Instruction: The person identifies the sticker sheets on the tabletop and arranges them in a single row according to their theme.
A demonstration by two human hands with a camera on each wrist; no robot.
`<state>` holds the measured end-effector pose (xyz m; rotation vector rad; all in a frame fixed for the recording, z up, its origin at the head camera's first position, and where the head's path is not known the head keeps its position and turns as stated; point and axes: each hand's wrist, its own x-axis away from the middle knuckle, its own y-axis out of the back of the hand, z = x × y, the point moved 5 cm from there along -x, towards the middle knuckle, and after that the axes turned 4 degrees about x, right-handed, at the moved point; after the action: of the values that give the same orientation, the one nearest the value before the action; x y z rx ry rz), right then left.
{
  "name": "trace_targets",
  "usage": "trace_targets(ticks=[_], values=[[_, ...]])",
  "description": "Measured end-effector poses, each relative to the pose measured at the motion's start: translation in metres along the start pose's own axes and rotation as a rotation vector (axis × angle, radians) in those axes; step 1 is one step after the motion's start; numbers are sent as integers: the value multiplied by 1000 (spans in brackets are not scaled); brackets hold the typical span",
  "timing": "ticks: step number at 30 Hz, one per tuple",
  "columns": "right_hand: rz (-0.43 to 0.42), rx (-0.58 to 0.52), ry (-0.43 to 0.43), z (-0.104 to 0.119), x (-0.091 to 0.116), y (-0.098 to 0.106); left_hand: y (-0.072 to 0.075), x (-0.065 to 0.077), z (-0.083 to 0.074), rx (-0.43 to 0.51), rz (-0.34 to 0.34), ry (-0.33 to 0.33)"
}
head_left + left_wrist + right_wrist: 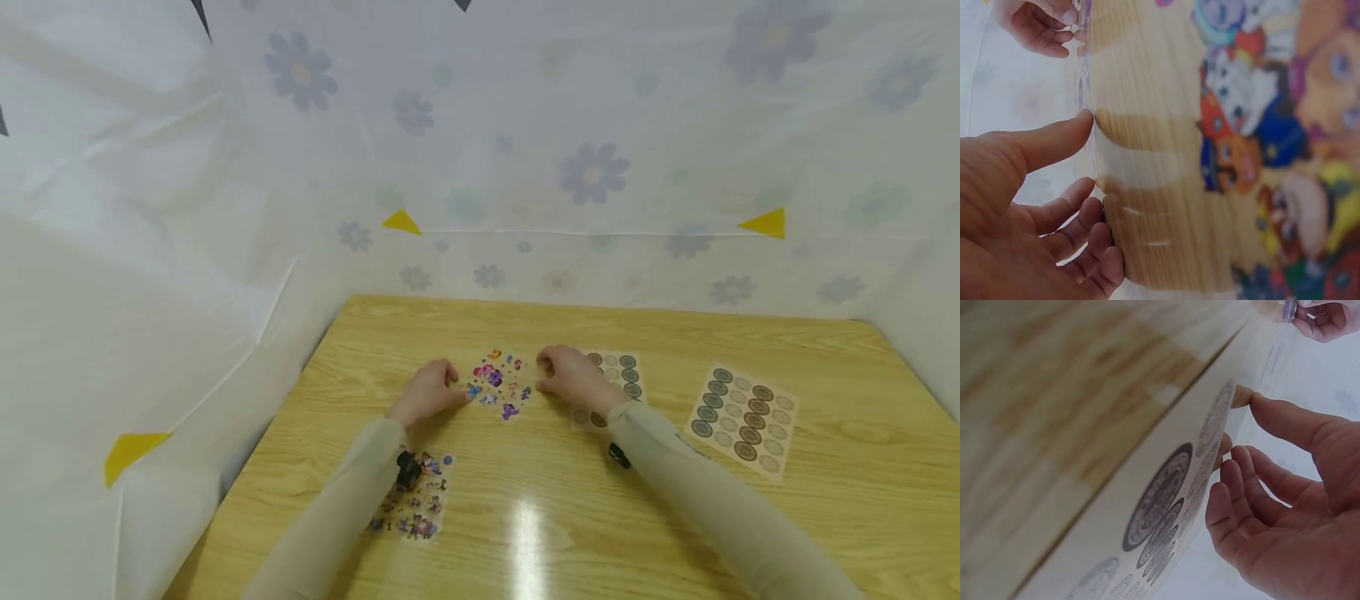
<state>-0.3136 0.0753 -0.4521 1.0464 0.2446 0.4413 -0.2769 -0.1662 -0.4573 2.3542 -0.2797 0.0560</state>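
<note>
A clear sticker sheet with small colourful figures [491, 379] lies flat on the table between the two hands. My left hand [431, 392] is at its left side, thumb tip right at the edge; in the left wrist view the thumb [1060, 140] and loosely bent fingers [1063, 206] are spread apart, tips down on the glossy surface. On the other side, my right hand [573, 375] reaches over a pale sheet of round patterned stickers [630, 375]. Its thumb [1285, 419] and bent fingers [1241, 481] stand apart, fingertips at the surface, with nothing visibly pinched between them.
Another sheet of round stickers [742, 421] lies to the right. Partly under the left forearm is a cartoon sticker sheet [412, 504]. The wood-grain table [525, 500] meets white flowered sheeting [480, 167] at the back and plain sheeting at the left.
</note>
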Motion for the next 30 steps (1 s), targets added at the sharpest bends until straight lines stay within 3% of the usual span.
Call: trace_targets(ticks=[13,20,30], values=[[25,-2,-40,3,-2,-3,-2,0,-4,-35,-26,-26],[50,-19,-10,2,-3,-6,-2,0,-3,-47,-29,-21],[2,-75,-6,4,0,-3,-2,-2,-2,-62,-25,-35]])
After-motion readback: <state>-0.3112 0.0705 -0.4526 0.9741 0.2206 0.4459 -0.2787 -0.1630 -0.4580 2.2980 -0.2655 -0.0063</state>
